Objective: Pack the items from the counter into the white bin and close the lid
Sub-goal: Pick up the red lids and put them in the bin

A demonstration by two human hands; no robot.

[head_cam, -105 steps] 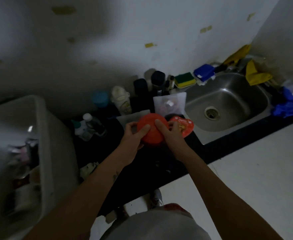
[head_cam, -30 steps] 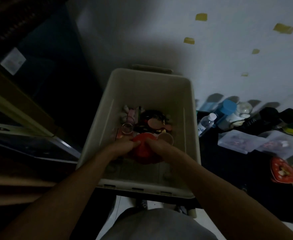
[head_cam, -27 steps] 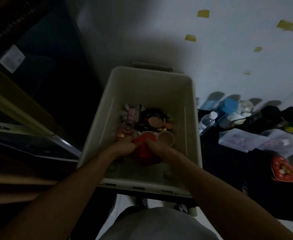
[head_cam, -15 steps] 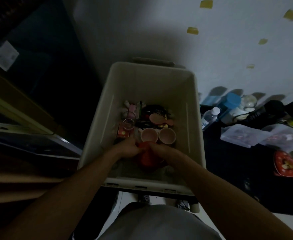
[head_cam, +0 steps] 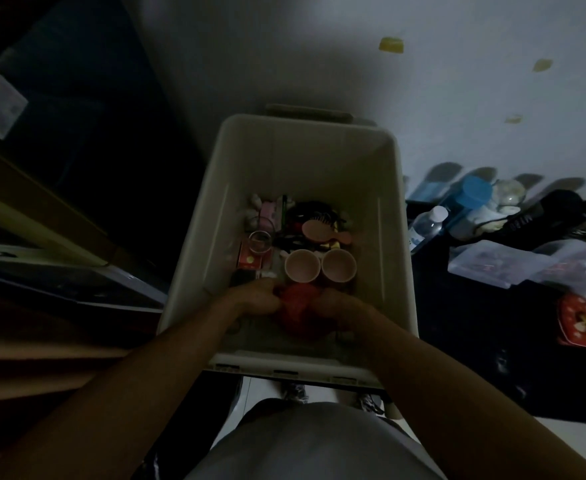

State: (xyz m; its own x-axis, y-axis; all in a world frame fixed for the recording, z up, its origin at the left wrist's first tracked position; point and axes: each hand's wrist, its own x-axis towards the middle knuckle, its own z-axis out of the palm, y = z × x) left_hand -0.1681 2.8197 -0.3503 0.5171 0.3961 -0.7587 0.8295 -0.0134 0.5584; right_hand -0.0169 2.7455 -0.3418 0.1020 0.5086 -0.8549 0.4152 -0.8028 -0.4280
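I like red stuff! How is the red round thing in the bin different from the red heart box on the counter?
The red round thing is round and plain; the heart box is heart-shaped with a pale picture on top. The red round thing sits inside the white bin, held by the left hand and right hand; the heart box lies untouched on the dark counter. Both are red.

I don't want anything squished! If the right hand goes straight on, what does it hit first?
Beyond the red container it grips, the right hand would probably meet the right pink cup first, though depth is unclear.
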